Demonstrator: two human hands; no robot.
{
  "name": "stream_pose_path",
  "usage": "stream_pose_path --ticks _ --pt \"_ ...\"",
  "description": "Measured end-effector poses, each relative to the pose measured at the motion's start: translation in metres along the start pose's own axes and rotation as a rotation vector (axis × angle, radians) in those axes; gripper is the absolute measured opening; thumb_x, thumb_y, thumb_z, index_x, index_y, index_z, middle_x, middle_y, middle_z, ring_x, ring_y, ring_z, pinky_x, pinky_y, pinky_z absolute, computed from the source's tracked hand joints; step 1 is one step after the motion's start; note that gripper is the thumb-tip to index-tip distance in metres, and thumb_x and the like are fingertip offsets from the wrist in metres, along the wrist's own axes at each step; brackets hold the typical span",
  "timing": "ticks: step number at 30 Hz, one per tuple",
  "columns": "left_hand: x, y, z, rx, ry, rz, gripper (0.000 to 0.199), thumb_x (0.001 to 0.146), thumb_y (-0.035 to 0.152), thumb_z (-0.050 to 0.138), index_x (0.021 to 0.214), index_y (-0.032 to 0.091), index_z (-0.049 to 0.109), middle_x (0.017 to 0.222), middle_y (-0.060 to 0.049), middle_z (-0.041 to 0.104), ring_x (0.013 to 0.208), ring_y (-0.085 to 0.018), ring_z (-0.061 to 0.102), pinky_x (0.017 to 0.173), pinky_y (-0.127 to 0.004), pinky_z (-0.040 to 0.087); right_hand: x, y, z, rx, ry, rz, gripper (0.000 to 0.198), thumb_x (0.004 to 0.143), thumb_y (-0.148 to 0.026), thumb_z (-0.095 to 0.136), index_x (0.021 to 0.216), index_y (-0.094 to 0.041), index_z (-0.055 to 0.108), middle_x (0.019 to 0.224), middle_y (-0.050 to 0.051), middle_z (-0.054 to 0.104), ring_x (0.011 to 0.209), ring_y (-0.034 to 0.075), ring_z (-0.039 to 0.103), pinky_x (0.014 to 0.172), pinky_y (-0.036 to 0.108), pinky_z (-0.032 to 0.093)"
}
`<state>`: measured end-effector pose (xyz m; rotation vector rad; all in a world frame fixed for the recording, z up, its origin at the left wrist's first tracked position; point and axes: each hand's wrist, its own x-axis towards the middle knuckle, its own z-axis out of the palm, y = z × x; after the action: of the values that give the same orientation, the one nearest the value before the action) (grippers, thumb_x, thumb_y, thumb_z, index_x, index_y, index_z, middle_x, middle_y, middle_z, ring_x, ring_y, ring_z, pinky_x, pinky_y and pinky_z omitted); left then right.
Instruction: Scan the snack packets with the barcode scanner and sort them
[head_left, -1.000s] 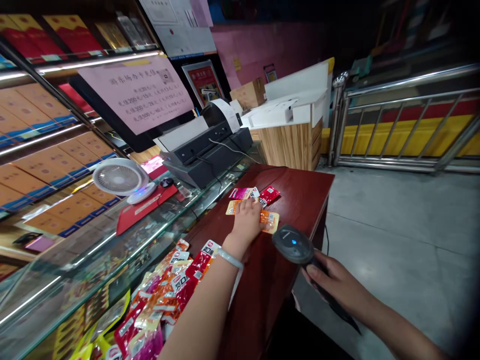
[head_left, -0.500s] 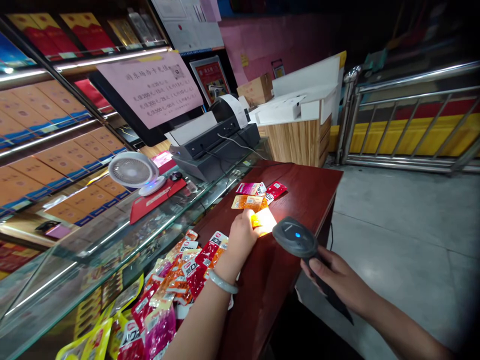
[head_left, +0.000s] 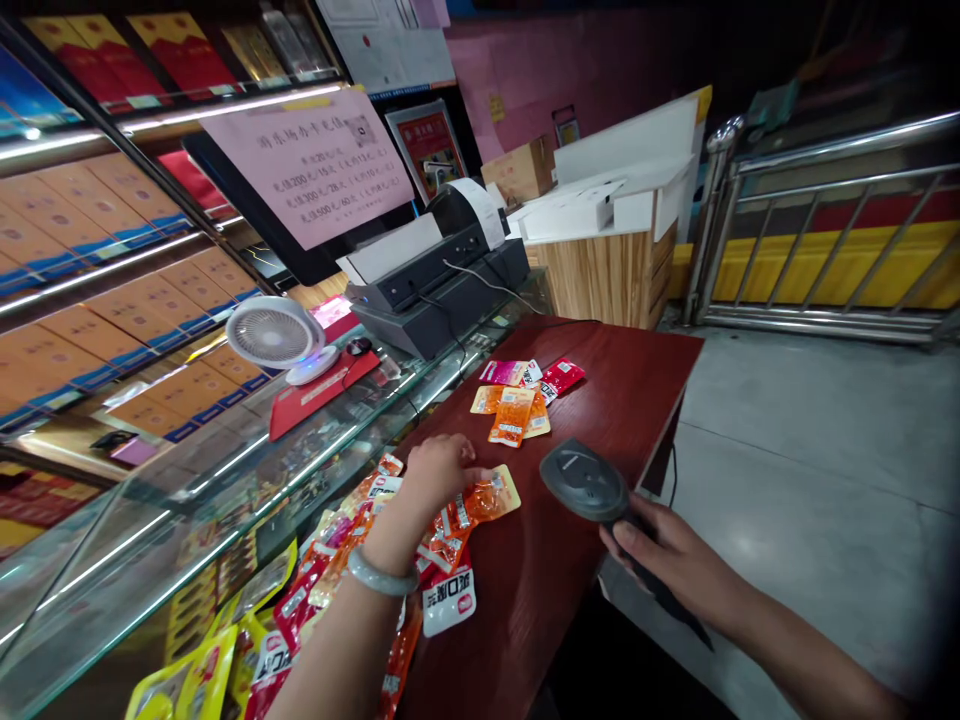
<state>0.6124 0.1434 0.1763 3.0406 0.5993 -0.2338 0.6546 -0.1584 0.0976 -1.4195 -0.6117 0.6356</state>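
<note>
My left hand (head_left: 442, 470), with a pale bangle on its wrist, is over a heap of snack packets. Its fingers are apart, and the thumb lies at the edge of an orange snack packet (head_left: 495, 497). Below that packet a red-and-white packet (head_left: 450, 597) lies on the table. In my right hand (head_left: 660, 545) is a dark barcode scanner (head_left: 585, 480), gripped by its handle, its head over the table. A smaller group of packets lies farther away, with an orange packet (head_left: 512, 417) on top.
The reddish-brown table (head_left: 622, 370) adjoins a glass display counter (head_left: 247, 500). On the counter stand a small white fan (head_left: 274, 332), a printer (head_left: 442, 270) and a screen with a pink sign (head_left: 307, 165). A metal railing (head_left: 832, 240) stands at the right. Yellow packets (head_left: 187, 680) lie lower left.
My left hand has let go of the orange packet at the farther group and come back to the nearer heap. The bright scanner light is gone; my right hand still grips the scanner.
</note>
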Motion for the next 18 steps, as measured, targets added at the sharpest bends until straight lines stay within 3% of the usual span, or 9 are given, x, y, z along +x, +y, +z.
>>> stream_pose_path --ticks 3,6,8,12,15,18 --pt "0.026 0.001 -0.001 -0.006 0.136 0.009 0.029 0.082 0.045 0.068 0.104 0.027 0.066 0.109 -0.005 0.069 0.106 -0.023 0.061 0.090 -0.030 0.044 0.010 -0.004 0.002 -0.060 -0.019 -0.022 0.044 0.089 -0.061 0.056 0.082 -0.018 0.065 0.065 0.001 0.056 0.058 0.014 0.051 0.051 0.023 0.044" --pt "0.062 0.014 0.006 -0.009 0.225 0.082 0.038 0.086 0.037 0.063 0.122 0.024 0.061 0.120 -0.008 0.065 0.114 -0.022 0.058 0.098 -0.030 0.042 0.018 -0.006 0.003 -0.134 -0.021 -0.046 0.044 0.089 -0.058 0.057 0.095 -0.017 0.069 0.073 0.005 0.065 0.071 0.020 0.061 0.063 0.029 0.052" --pt "0.084 0.024 0.009 0.009 0.206 0.085 0.045 0.087 0.041 0.061 0.126 0.020 0.059 0.122 -0.012 0.064 0.115 -0.023 0.058 0.099 -0.031 0.041 0.022 -0.005 0.003 -0.171 -0.012 -0.062 0.047 0.089 -0.058 0.057 0.108 -0.017 0.069 0.089 0.010 0.071 0.086 0.026 0.065 0.076 0.035 0.054" --pt "0.104 0.039 0.012 0.090 0.047 -0.051 0.066 0.075 0.067 0.063 0.113 0.013 0.063 0.118 -0.020 0.064 0.111 -0.032 0.060 0.090 -0.037 0.046 0.024 0.000 0.002 -0.175 -0.020 -0.051 0.052 0.089 -0.058 0.057 0.122 -0.018 0.065 0.112 0.013 0.071 0.102 0.031 0.064 0.091 0.044 0.051" --pt "0.096 0.045 0.017 0.103 0.001 -0.064 0.070 0.069 0.073 0.064 0.107 0.015 0.063 0.115 -0.020 0.066 0.108 -0.034 0.063 0.084 -0.037 0.047 0.024 0.003 0.001 -0.147 0.015 -0.028 0.051 0.089 -0.058 0.058 0.120 -0.018 0.065 0.103 0.012 0.071 0.099 0.030 0.063 0.089 0.042 0.051" --pt "0.076 0.045 0.023 -0.011 0.027 -0.069 0.065 0.072 0.066 0.067 0.113 0.017 0.057 0.106 -0.015 0.070 0.098 -0.030 0.067 0.077 -0.032 0.047 0.025 0.000 0.002 -0.109 0.001 -0.023 0.045 0.090 -0.059 0.055 0.099 -0.017 0.068 0.075 0.006 0.065 0.081 0.024 0.062 0.073 0.033 0.052"
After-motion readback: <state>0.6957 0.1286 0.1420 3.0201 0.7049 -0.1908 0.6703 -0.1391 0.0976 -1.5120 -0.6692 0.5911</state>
